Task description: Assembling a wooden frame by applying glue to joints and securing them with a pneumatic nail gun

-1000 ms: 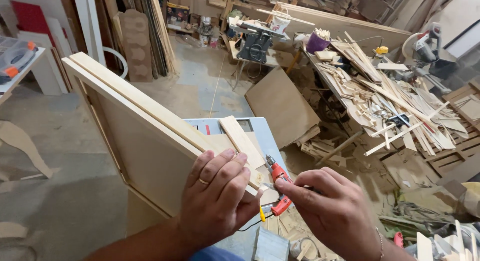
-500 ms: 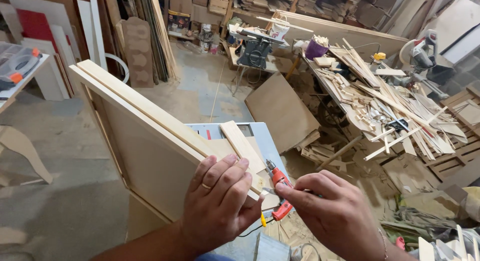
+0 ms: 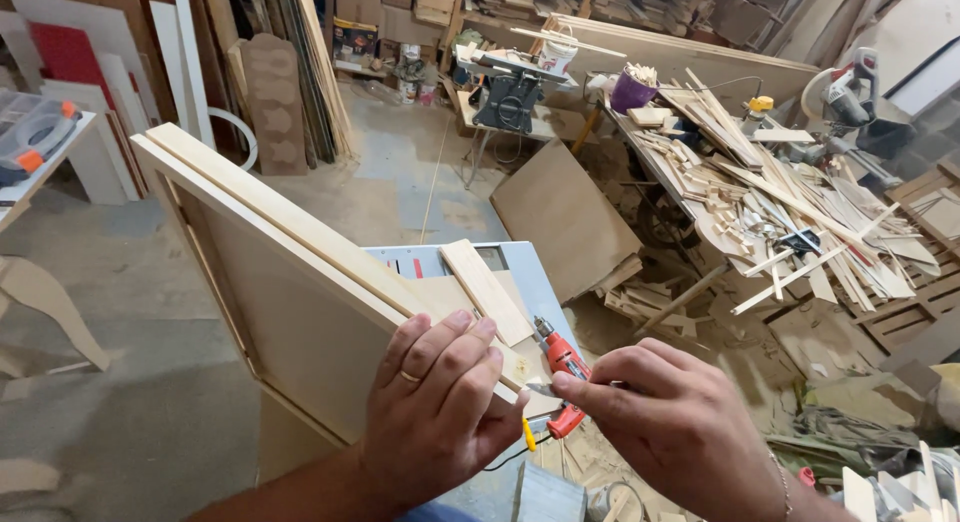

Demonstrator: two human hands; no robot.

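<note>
Cluttered woodshop, left hand (image 3: 440, 407) gripping wooden frame (image 3: 290, 272)

1 head cam, looks down-fwd, close over wooden frame (image 3: 300, 272), workshop beyond

A large pale wooden panel frame (image 3: 290, 282) stands on edge at the near left, its near corner under the left hand (image 3: 435, 412). Just right of that hand is the right hand (image 3: 680, 422). Between and beyond them a red power drill (image 3: 562, 367) lies on a grey metal table (image 3: 520, 282), right of a short flat wooden slat (image 3: 487, 290). Far right, a workbench heaped with wooden offcuts (image 3: 780, 197).
</note>
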